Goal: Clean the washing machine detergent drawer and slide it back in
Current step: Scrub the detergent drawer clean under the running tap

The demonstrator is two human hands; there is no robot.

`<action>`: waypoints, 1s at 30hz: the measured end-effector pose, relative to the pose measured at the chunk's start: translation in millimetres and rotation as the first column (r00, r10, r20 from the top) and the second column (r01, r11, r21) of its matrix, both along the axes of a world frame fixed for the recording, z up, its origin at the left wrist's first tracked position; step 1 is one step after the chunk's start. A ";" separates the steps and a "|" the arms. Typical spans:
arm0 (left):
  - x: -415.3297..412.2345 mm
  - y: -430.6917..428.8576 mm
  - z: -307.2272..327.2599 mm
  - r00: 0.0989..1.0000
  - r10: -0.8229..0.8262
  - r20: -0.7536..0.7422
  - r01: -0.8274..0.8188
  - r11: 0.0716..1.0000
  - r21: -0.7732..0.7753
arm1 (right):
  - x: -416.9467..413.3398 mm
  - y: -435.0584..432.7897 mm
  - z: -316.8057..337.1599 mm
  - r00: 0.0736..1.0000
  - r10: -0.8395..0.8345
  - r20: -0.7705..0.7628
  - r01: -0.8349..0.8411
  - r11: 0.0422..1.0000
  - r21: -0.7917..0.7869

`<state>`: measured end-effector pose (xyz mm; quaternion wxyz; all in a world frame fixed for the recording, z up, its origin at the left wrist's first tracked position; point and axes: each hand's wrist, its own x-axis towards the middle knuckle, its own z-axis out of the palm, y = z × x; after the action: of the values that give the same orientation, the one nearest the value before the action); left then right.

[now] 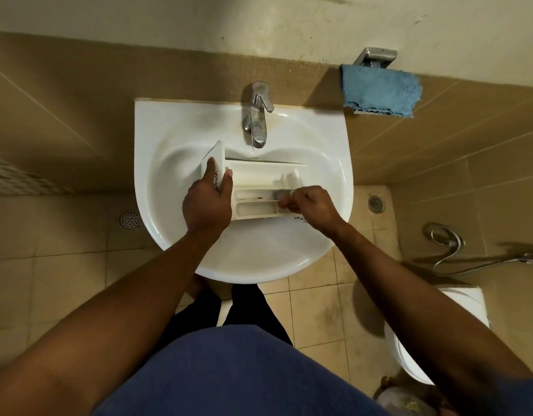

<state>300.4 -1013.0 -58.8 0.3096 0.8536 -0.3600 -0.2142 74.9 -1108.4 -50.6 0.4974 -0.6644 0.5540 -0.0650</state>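
Forearms reach out over sink (175,241). Left hand (208,202) clamped on drawer (259,187) front panel, drawer lying across basin under tap (257,115). Right hand (311,205) pinched on something small at far compartment; cannot tell what. Risk: wet plastic slipping, drawer knocking porcelain; grime specks left in slots.

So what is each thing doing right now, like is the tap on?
Detergent drawer: out, over the sink, dirty specks inside.
Tap: no water seen running.
Left hand: gripping the drawer's front.
Right hand: pinching something small, unclear.
Blue cloth: hanging on the wall.
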 end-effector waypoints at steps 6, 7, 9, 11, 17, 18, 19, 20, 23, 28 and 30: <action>1.6 -0.3 -3.2 1.000 0.013 0.003 -0.013 1.000 -0.002 | -14.6 32.7 6.3 0.815 0.493 -0.304 -0.576 0.746 -0.334; 1.5 0.1 -3.5 1.000 0.012 -0.002 -0.012 1.000 -0.003 | -17.4 27.9 7.5 0.804 0.482 -0.348 -0.588 0.732 -0.346; 1.0 0.7 -3.2 1.000 0.013 -0.009 -0.013 1.000 0.002 | -19.4 17.0 12.0 0.794 0.428 -0.431 -0.587 0.724 -0.362; 0.8 -0.2 -2.2 1.000 0.014 -0.007 -0.014 1.000 0.014 | -10.6 13.1 14.5 0.779 0.407 -0.476 -0.596 0.717 -0.362; 1.9 -0.3 0.2 1.000 0.007 -0.009 -0.007 1.000 0.003 | 1.5 49.4 9.5 0.829 0.344 -0.441 -0.521 0.762 -0.384; 2.0 -0.5 0.6 1.000 0.006 -0.010 -0.006 1.000 0.000 | -6.2 47.9 13.6 0.851 0.320 -0.416 -0.487 0.778 -0.397; 1.6 -0.8 1.2 1.000 0.004 -0.012 -0.004 1.000 0.001 | -14.5 43.0 15.8 0.860 0.295 -0.416 -0.467 0.782 -0.412; 1.2 -1.2 1.7 1.000 0.003 -0.013 -0.003 1.000 0.005 | -19.8 36.9 17.0 0.854 0.273 -0.443 -0.470 0.771 -0.430; 0.7 -1.7 1.9 1.000 -0.003 -0.002 0.003 1.000 0.019 | -12.0 33.7 10.9 0.823 0.243 -0.513 -0.502 0.734 -0.458; 1.6 -1.7 2.3 1.000 0.006 -0.013 -0.006 1.000 0.026 | 12.2 52.4 -1.4 0.869 0.262 -0.419 -0.464 0.724 -0.510; 2.2 -1.6 1.6 1.000 0.011 -0.014 -0.011 1.000 0.026 | 0.6 45.4 2.9 0.886 0.251 -0.390 -0.435 0.741 -0.512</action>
<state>302.6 -1014.6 -57.2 0.3020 0.8581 -0.3503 -0.2230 75.5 -1063.0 -47.7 0.1825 -0.8781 0.4406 -0.0386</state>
